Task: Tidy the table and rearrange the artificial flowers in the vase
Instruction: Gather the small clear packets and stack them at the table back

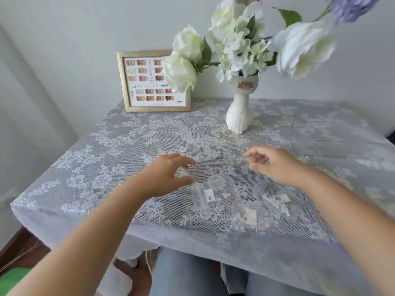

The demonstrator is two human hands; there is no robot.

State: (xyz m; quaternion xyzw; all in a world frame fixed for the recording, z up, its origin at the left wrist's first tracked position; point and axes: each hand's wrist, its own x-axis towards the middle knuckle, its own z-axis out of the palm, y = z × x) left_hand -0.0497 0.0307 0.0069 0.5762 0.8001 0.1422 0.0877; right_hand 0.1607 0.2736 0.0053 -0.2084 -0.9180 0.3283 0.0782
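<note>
A white cat-shaped vase stands at the back of the table, holding white artificial flowers and a purple sprig. Several small clear plastic packets with labels lie near the front edge, more of them to the right. My left hand hovers just left of the packets, fingers spread and curled, with nothing in it. My right hand floats above the right-hand packets, fingers loosely apart and empty.
A gold-framed colour chart leans against the wall at the back left. A lace cloth covers the table and hangs over its front edge. My knees in jeans sit under the front edge.
</note>
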